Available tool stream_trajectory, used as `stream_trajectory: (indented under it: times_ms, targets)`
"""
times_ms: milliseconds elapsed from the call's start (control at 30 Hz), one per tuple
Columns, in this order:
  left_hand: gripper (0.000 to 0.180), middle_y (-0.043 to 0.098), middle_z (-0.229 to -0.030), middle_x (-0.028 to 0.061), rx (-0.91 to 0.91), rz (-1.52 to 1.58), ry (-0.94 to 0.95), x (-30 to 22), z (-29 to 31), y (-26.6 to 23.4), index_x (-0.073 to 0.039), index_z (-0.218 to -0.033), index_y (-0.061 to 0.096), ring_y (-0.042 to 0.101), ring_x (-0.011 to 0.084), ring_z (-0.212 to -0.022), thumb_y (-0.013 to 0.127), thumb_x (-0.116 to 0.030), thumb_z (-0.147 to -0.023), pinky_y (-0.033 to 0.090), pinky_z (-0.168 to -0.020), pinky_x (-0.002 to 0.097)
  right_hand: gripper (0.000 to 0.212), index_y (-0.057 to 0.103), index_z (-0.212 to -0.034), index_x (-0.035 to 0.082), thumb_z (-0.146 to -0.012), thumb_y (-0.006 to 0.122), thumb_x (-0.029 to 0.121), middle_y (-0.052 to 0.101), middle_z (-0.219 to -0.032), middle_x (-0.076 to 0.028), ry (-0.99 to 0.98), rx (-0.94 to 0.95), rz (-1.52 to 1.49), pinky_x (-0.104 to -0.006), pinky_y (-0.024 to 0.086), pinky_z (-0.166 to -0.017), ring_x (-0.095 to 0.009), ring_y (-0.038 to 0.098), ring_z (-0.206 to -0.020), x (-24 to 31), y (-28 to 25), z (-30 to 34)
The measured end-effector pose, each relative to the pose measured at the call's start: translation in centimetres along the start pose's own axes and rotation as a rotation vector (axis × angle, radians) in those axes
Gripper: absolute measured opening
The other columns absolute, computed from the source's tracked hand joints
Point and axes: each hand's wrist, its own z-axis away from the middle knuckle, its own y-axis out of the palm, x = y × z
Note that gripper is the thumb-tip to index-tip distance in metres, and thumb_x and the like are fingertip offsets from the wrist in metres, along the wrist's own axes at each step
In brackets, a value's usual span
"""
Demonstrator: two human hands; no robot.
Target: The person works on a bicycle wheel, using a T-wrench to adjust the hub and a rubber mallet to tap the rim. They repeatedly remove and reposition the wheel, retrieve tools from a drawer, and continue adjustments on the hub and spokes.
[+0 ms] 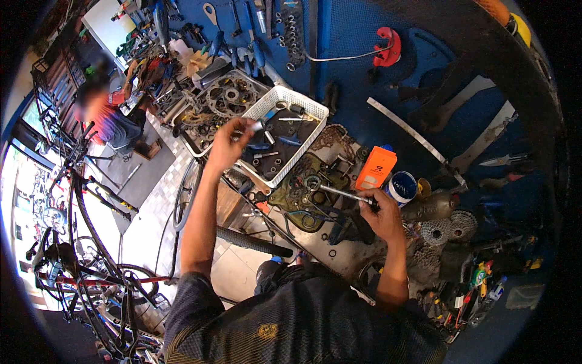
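Over the near-left side of a white plastic basket, my left hand pinches a small silver cylinder that looks like a socket. Loose sockets and blue-handled tools lie in the basket. My right hand is closed around the dark end of a long metal ratchet handle. The ratchet points left, its far end over a greasy dark tray of small parts. Beyond my right hand stand an orange box and a white tub with a blue inside.
Behind the basket sits a tray of chainrings and sprockets. Tools hang on the blue pegboard. Cassettes and a pile of tools lie to the right. Bicycle frames and a seated person are at left.
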Motion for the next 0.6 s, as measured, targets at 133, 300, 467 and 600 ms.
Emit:
stream_trajectory:
  times_ms: [133,300,467,600]
  targets:
    - [0.026,0.072,-0.104,0.0051,0.008,0.159,-0.105,-3.0,6.3,2.6,-0.002,-0.118,0.069,0.066,0.0135,-0.095,0.07,0.0,-0.093,0.053,-0.087,0.03,0.024,0.068,-0.112,0.005,-0.091,0.073,0.014,0.07,-0.103,-0.015,-0.17,0.0,-0.027,-0.0413,0.054,-0.083,-0.034,0.07,-0.096,2.5,1.3,-2.4]
    - [0.028,0.072,-0.11,0.0081,0.018,0.166,-0.111,-4.8,9.9,4.1,-0.003,-0.119,0.07,0.067,0.0175,-0.1,0.072,-0.002,-0.092,0.052,-0.09,0.0316,0.023,0.069,-0.113,0.005,-0.092,0.072,0.014,0.07,-0.1,-0.013,-0.24,0.036,0.011,-0.0374,0.055,-0.074,-0.028,0.07,-0.088,5.2,2.6,-3.8]
    - [0.029,0.071,-0.111,0.0119,0.0,0.156,-0.066,-5.8,11.1,4.2,-0.004,-0.118,0.071,0.068,0.0247,-0.101,0.073,-0.001,-0.089,0.053,-0.088,0.0344,0.022,0.07,-0.112,0.003,-0.093,0.072,0.014,0.069,-0.097,-0.01,-0.317,0.037,0.067,-0.0343,0.053,-0.065,-0.021,0.069,-0.079,6.4,3.1,-4.1]
    - [0.029,0.071,-0.111,0.0127,-0.006,0.122,0.011,-6.0,11.4,4.1,-0.003,-0.117,0.071,0.068,0.026,-0.101,0.073,0.0,-0.088,0.053,-0.088,0.0347,0.022,0.07,-0.113,0.004,-0.093,0.072,0.013,0.068,-0.098,-0.01,-0.352,0.027,0.155,-0.034,0.053,-0.064,-0.023,0.068,-0.076,6.3,3.1,-3.8]
